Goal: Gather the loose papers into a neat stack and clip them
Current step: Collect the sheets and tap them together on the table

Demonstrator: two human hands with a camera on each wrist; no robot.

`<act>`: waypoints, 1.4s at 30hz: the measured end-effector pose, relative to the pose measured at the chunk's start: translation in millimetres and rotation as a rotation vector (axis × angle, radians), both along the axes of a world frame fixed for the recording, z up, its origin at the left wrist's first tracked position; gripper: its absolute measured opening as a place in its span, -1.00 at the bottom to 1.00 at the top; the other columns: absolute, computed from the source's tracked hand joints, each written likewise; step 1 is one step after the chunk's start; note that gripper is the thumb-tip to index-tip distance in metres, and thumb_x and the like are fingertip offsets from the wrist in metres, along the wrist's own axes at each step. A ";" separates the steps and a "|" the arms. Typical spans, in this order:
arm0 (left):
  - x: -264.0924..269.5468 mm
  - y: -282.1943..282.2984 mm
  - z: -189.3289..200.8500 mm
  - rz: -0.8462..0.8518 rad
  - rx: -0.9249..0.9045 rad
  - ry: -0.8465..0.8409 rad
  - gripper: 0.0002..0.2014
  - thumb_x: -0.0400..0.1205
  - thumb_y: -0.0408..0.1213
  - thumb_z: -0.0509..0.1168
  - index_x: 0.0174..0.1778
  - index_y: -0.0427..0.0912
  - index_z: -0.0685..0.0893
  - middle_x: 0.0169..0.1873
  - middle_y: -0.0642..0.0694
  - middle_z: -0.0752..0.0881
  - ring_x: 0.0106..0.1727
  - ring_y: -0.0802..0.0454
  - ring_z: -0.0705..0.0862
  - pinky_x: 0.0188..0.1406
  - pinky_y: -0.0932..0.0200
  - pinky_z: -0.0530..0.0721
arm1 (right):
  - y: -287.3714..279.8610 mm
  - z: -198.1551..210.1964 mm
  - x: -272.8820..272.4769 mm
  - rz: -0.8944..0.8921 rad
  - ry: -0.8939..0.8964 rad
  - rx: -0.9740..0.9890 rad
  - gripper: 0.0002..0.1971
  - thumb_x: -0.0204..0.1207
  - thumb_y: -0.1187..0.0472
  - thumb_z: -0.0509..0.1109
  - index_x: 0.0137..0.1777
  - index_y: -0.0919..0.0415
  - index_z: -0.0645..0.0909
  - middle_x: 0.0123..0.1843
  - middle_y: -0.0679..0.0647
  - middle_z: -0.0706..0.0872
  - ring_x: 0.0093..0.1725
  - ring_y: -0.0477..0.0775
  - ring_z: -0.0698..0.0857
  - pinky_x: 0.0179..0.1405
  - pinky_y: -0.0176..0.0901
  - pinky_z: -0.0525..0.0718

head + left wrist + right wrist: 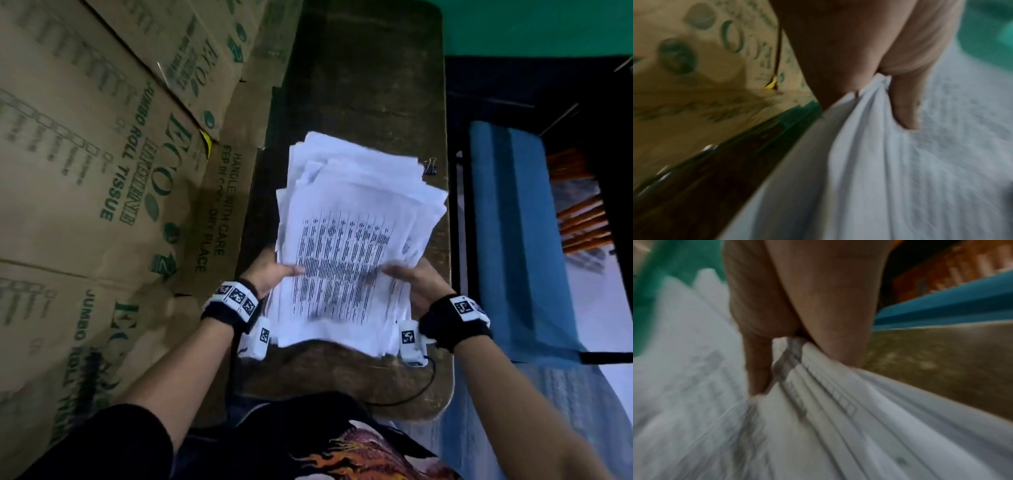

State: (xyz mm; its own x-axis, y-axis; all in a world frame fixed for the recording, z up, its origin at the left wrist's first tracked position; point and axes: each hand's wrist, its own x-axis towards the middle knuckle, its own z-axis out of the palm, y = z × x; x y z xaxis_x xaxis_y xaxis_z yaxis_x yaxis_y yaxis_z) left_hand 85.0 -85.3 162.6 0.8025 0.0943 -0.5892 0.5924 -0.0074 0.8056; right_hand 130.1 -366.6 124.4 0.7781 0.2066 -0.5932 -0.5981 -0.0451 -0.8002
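Observation:
An uneven stack of white printed papers (349, 236) is lifted above the dark wooden table (363, 78), its sheets fanned out of line. My left hand (274, 274) grips the stack's left edge, thumb on top. My right hand (411, 277) grips the right edge the same way. The left wrist view shows the thumb (904, 104) pressed onto the papers (890, 170). In the right wrist view the thumb (758, 363) pinches the layered sheets (838, 418). A small black binder clip (430, 167) lies on the table by the stack's far right corner.
Brown cardboard boxes (102, 164) printed with green text stand tight against the table's left side. To the right of the table's edge runs a black frame with a blue surface (513, 222) and orange slats (582, 222). A black cable (418, 390) trails over the near table edge.

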 end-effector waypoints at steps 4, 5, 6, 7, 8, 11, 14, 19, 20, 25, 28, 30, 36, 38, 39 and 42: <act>16.1 -15.1 31.8 0.084 0.157 -0.334 -0.65 0.55 -0.52 0.39 0.26 -0.34 0.58 -0.02 0.05 0.66 0.03 0.30 0.64 -0.07 0.51 0.51 | 34.4 55.0 8.4 -0.220 -0.405 -0.231 -0.83 0.51 0.39 0.48 0.07 0.43 0.70 -0.03 0.20 0.81 -0.12 -0.07 0.81 -0.01 0.04 0.77; 16.0 -18.9 37.3 0.109 0.177 -0.392 -0.74 0.56 -0.53 0.37 0.16 -0.31 0.61 -0.14 0.07 0.68 -0.15 0.43 0.66 -0.16 0.56 0.53 | 40.4 64.2 8.8 -0.270 -0.503 -0.245 -0.82 0.53 0.40 0.45 0.11 0.45 0.68 -0.01 0.17 0.79 -0.13 -0.16 0.79 -0.02 -0.07 0.77; 15.4 -22.1 42.9 0.125 0.189 -0.445 -0.81 0.57 -0.54 0.36 0.07 -0.28 0.62 -0.21 0.09 0.66 -0.28 0.48 0.65 -0.20 0.61 0.51 | 45.0 72.0 8.1 -0.317 -0.591 -0.238 -0.78 0.55 0.40 0.43 0.17 0.47 0.66 0.07 0.16 0.78 -0.06 -0.18 0.77 0.01 -0.21 0.75; 15.0 -24.4 45.8 0.141 0.190 -0.479 -0.82 0.57 -0.56 0.35 -0.01 -0.23 0.61 -0.22 0.11 0.64 -0.28 0.49 0.65 -0.19 0.59 0.51 | 47.0 77.1 8.0 -0.378 -0.646 -0.204 -0.72 0.55 0.41 0.43 0.23 0.49 0.63 0.15 0.18 0.75 0.04 -0.13 0.76 0.06 -0.30 0.72; 14.1 -25.6 49.3 0.143 0.185 -0.510 -0.79 0.57 -0.58 0.34 -0.03 -0.19 0.57 -0.20 0.14 0.60 -0.23 0.52 0.64 -0.17 0.58 0.51 | 47.8 79.6 7.9 -0.426 -0.671 -0.151 -0.68 0.53 0.40 0.45 0.27 0.47 0.60 0.21 0.20 0.74 0.14 -0.03 0.74 0.12 -0.28 0.70; 15.2 -22.7 45.1 0.119 0.209 -0.604 -0.68 0.56 -0.55 0.37 0.21 -0.32 0.53 -0.06 0.16 0.56 -0.09 0.67 0.53 -0.12 0.75 0.43 | 40.5 78.1 7.2 -0.370 -0.634 -0.166 -0.69 0.47 0.37 0.50 0.21 0.35 0.65 0.15 0.17 0.77 0.16 0.05 0.76 0.19 -0.04 0.69; 21.5 -8.6 36.7 0.103 0.211 -0.597 -0.61 0.47 -0.53 0.47 0.20 -0.50 0.58 0.03 -0.05 0.65 -0.12 0.51 0.62 -0.10 0.70 0.49 | 25.6 62.3 7.7 -0.283 -0.552 -0.289 -0.80 0.34 0.36 0.50 -0.15 0.03 0.77 -0.11 0.05 0.79 -0.06 -0.01 0.78 0.05 0.12 0.72; 33.0 13.6 32.7 0.007 0.249 -0.585 -0.33 0.31 -0.45 0.59 0.20 0.18 0.47 -0.03 0.34 0.66 -0.05 0.63 0.60 -0.02 0.64 0.55 | -0.3 60.2 20.1 -0.268 -0.615 -0.244 -0.75 0.30 0.31 0.52 -0.02 0.08 0.77 -0.05 0.15 0.79 0.01 0.11 0.76 0.13 0.20 0.72; 34.3 13.7 36.4 -0.026 0.247 -0.600 -0.35 0.30 -0.38 0.56 0.16 0.24 0.44 -0.05 0.44 0.67 -0.03 0.65 0.59 -0.02 0.64 0.54 | -1.3 61.2 23.1 -0.257 -0.635 -0.204 -0.70 0.33 0.34 0.51 0.09 0.26 0.72 0.00 0.19 0.78 0.03 0.09 0.75 0.13 0.12 0.71; 47.0 4.3 43.4 -0.121 0.118 -0.648 -0.49 0.35 -0.20 0.49 0.24 0.05 0.61 0.05 0.11 0.68 0.10 0.46 0.67 0.11 0.40 0.65 | 8.8 62.6 37.3 -0.150 -0.653 -0.273 -0.78 0.17 0.43 0.35 -0.15 0.43 0.60 -0.21 0.25 0.70 -0.20 -0.03 0.66 -0.21 0.03 0.70; 60.8 17.9 36.2 -0.079 0.022 -0.627 -0.40 0.37 -0.33 0.52 0.34 -0.22 0.53 0.18 -0.23 0.67 0.27 0.00 0.67 0.24 -0.01 0.66 | -4.3 65.9 45.8 -0.197 -0.628 -0.173 -0.65 0.18 0.48 0.39 0.01 0.46 0.60 -0.10 0.23 0.74 -0.11 -0.01 0.73 -0.14 -0.15 0.71; 66.5 13.1 36.3 -0.084 -0.019 -0.543 -0.46 0.39 -0.48 0.52 0.30 -0.24 0.54 0.16 -0.11 0.68 0.21 0.13 0.70 0.16 0.13 0.68 | 2.5 65.1 46.0 -0.147 -0.595 -0.156 -0.65 0.19 0.47 0.40 0.02 0.31 0.64 -0.06 0.20 0.75 -0.06 0.08 0.73 -0.07 -0.06 0.71; 70.8 -27.0 55.7 0.238 0.108 -0.597 -0.72 0.47 -0.58 0.44 0.08 -0.58 0.64 -0.15 -0.16 0.78 -0.34 0.55 0.67 -0.31 0.61 0.57 | 44.8 74.8 53.1 -0.297 -0.662 -0.102 -0.77 0.46 0.45 0.46 0.12 0.33 0.65 0.11 0.24 0.77 0.10 0.10 0.78 0.16 0.16 0.72; 70.0 -26.1 57.9 0.297 0.071 -0.661 -0.69 0.45 -0.61 0.45 0.11 -0.47 0.65 -0.11 0.04 0.75 -0.15 0.49 0.72 -0.15 0.54 0.62 | 40.4 81.7 52.6 -0.318 -0.702 -0.094 -0.71 0.44 0.40 0.49 0.15 0.44 0.64 0.13 0.31 0.76 0.15 0.25 0.76 0.15 0.19 0.72; 68.3 -24.4 56.6 0.295 0.048 -0.684 -0.66 0.43 -0.62 0.46 0.12 -0.43 0.65 -0.09 0.08 0.75 -0.08 0.42 0.74 -0.08 0.47 0.65 | 36.2 85.8 49.8 -0.316 -0.713 -0.084 -0.69 0.41 0.40 0.49 0.15 0.44 0.64 0.13 0.31 0.76 0.15 0.29 0.75 0.13 0.18 0.73; 61.5 -16.2 53.5 0.221 0.007 -0.727 -0.50 0.37 -0.67 0.48 0.15 -0.20 0.58 -0.05 0.10 0.74 -0.02 0.25 0.75 -0.06 0.33 0.70 | 22.5 95.0 43.6 -0.290 -0.743 -0.080 -0.62 0.28 0.52 0.38 0.11 0.30 0.61 -0.01 0.15 0.74 -0.03 0.11 0.73 -0.04 0.00 0.70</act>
State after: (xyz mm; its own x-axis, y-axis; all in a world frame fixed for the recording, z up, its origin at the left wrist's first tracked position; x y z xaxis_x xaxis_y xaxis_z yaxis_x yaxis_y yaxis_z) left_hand 146.5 -101.5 216.2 0.9504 0.2999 0.0823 -0.0996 0.0430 0.9941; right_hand 173.7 -344.1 219.4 0.9916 -0.0861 0.0966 0.0931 -0.0438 -0.9947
